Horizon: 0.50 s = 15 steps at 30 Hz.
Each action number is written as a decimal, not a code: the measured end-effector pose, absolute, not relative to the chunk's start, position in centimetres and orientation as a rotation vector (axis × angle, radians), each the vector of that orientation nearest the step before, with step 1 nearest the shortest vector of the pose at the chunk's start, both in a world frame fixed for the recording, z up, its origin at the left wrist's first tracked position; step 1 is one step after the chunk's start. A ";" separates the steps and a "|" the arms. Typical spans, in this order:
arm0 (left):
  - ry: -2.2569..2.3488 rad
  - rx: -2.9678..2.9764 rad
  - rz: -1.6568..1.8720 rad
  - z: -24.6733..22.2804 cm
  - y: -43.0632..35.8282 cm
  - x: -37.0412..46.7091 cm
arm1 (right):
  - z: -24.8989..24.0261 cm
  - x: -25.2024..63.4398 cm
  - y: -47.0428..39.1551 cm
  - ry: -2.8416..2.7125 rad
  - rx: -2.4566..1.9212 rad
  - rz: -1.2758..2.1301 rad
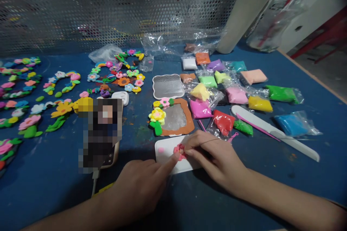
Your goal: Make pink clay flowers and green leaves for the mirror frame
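A white rectangular board point(165, 157) lies on the blue table with a coral-pink clay flower point(177, 148) near its middle and a small pink piece point(161, 149) at its left. The index finger of my left hand point(143, 184) is stretched out and its tip touches the flower; the other fingers are curled under. From the right, my right hand point(214, 158) has thumb and forefinger pinched together at the flower's edge; what lies between them is too small to make out. Just behind the board is a mirror with a brown clay frame point(189, 117) and flowers on its left side.
Bagged coloured clay point(236, 95) covers the table at the back right, beside a white knife-like tool point(298, 144). A phone point(115, 155) stands left of the board. Clay-decorated pieces point(63, 109) fill the left. A tall bottle point(241, 14) is behind.
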<state>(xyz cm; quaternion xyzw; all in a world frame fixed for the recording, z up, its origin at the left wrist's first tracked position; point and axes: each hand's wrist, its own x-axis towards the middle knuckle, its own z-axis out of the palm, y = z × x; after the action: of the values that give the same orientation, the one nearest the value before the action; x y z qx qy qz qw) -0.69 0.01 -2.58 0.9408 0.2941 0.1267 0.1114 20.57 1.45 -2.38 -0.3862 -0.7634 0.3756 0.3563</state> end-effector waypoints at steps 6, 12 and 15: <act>0.881 2.767 0.369 -2.6 0.0 -0.7 | -2.3 20.7 1.3 -1.966 -1.005 0.971; 0.873 2.768 0.337 -2.4 0.0 -0.8 | -2.4 20.7 1.3 -1.941 -1.033 0.946; 0.880 2.765 0.317 -2.4 0.0 -0.7 | -2.5 20.7 1.3 -1.948 -1.051 0.924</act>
<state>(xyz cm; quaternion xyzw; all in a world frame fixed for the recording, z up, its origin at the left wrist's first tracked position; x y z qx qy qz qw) -0.66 -0.01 -2.40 0.9413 0.2998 0.1080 0.1112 20.74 1.32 -2.50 -0.4084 -0.7567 0.3589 0.3631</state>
